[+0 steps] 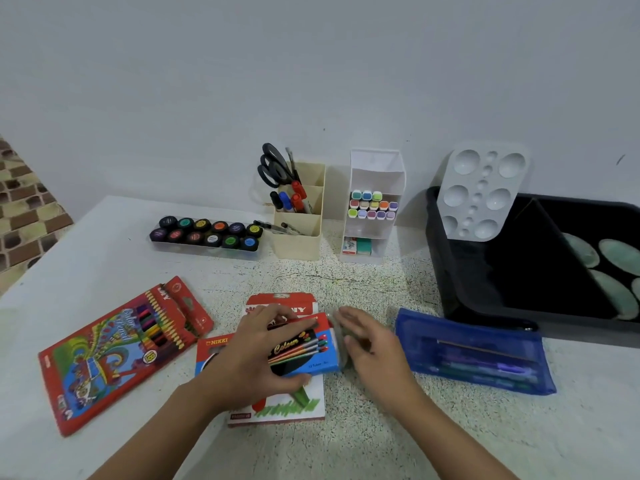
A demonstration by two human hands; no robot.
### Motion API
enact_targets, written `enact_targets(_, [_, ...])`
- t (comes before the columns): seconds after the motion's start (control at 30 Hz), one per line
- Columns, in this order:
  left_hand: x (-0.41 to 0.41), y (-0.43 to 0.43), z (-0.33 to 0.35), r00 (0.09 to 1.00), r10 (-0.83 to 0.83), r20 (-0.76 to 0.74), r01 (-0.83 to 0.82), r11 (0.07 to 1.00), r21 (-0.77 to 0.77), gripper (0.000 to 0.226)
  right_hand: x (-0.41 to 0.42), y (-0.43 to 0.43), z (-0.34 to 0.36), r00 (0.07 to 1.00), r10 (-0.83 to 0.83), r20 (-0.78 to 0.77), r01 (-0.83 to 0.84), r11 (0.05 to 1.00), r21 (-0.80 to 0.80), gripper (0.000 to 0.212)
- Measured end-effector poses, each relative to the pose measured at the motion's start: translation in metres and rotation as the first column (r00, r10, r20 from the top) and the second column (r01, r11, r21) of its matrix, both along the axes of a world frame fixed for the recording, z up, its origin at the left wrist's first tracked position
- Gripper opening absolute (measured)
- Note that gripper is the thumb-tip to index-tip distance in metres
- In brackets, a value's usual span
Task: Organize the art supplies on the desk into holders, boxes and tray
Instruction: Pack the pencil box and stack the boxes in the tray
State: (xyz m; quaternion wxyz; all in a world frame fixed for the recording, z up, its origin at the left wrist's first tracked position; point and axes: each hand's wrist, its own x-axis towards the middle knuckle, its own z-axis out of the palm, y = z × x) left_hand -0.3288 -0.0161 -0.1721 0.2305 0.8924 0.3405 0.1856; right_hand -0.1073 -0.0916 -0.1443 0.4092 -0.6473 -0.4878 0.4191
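My left hand (258, 355) grips a blue and red box of colours (304, 348) just above the desk, fingers over its top edge and thumb under it. My right hand (367, 341) is at the box's right end with fingers fairly straight, blurred, touching its flap. Under the box lie a white and red box (287, 407) and a red NIKKI box (213, 348). A large red colour pencil box (121, 348) lies at the left. A blue mesh pencil pouch (474, 351) lies to the right.
At the back stand a tray of paint pots (207, 233), a cream holder (299, 216) with scissors and markers, and a white holder (374, 209) with pastel markers. A black tray (526, 265) at the right holds a white palette (481, 192) and green oval pieces.
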Motion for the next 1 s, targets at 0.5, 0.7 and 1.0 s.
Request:
enact_targets(0.5, [0.006,0.001,0.001,0.993,0.077,-0.091,-0.075,0.997,0.026,0.079,0.003,0.007,-0.005,0.992,-0.082,-0.094,0.078,0.996,-0.049,0.016])
enact_targets(0.7, [0.005,0.006,0.008,0.977,0.122,-0.177,-0.123,0.992,0.001,0.094,-0.002,0.016,-0.003,0.991,0.001,0.132,0.017,0.99,-0.138,0.058])
enact_targets(1.0, [0.014,0.007,0.028,0.996,0.033,-0.078,-0.042,0.992,-0.115,0.09,0.004,0.031,0.016,0.981,0.017,-0.194,-0.066,0.967,-0.245,0.046])
